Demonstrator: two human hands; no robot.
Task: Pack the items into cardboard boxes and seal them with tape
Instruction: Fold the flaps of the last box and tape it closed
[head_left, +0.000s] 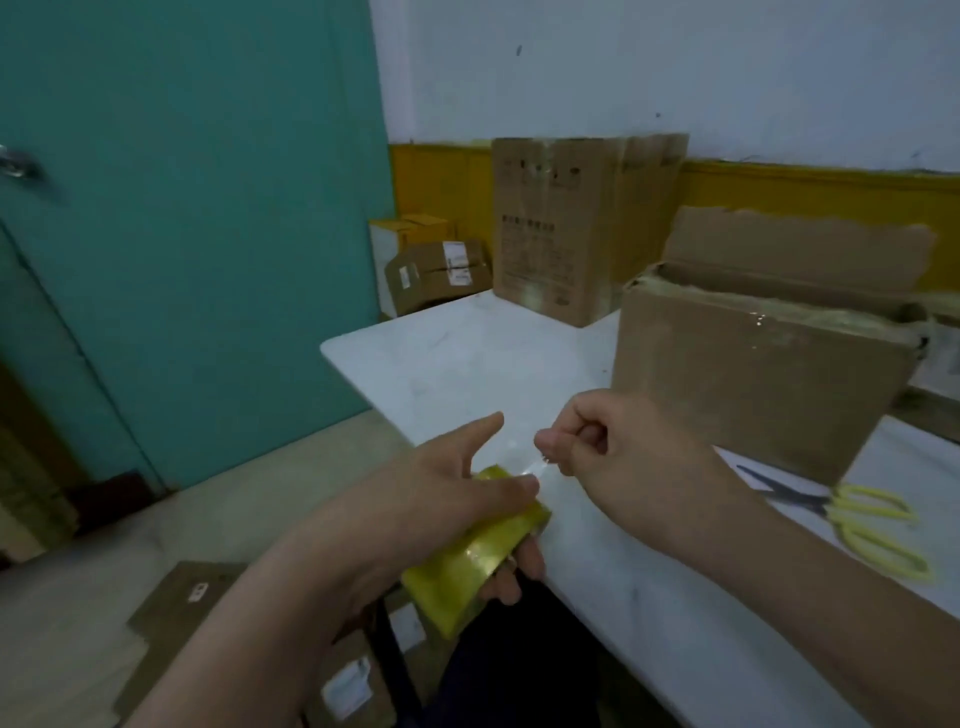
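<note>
Tape comes off the roll at the near edge of a white bench (467, 358), where a person works with both bare hands. The left hand (457, 483) grips a yellowish roll of clear packing tape (467, 561), fingers curled under it and thumb lifted. The right hand (597, 436), just beside it toward three o'clock, is clenched with thumb and forefinger pinching the free end of the tape (530, 470), a short glossy strip stretched between roll and fingertips.

At two o'clock from the hands stands an open cardboard box (769, 379), one torn flap raised at the back, its top unsealed; what lies inside is hidden from this angle. Yellow-handled scissors (852, 519) lie on the bench at three o'clock, near the box's front corner and untouched. A tall sealed carton (566, 228) stands at twelve o'clock against the wall, and smaller labelled parcels (436, 273) sit on the floor at eleven o'clock, more of them at seven o'clock below the bench edge.

Judging by this, sealing is only starting: tape is being drawn, none looks newly laid across the open box, and closing the flaps, taping and cutting appear to remain. Whether packing is complete cannot be told.
</note>
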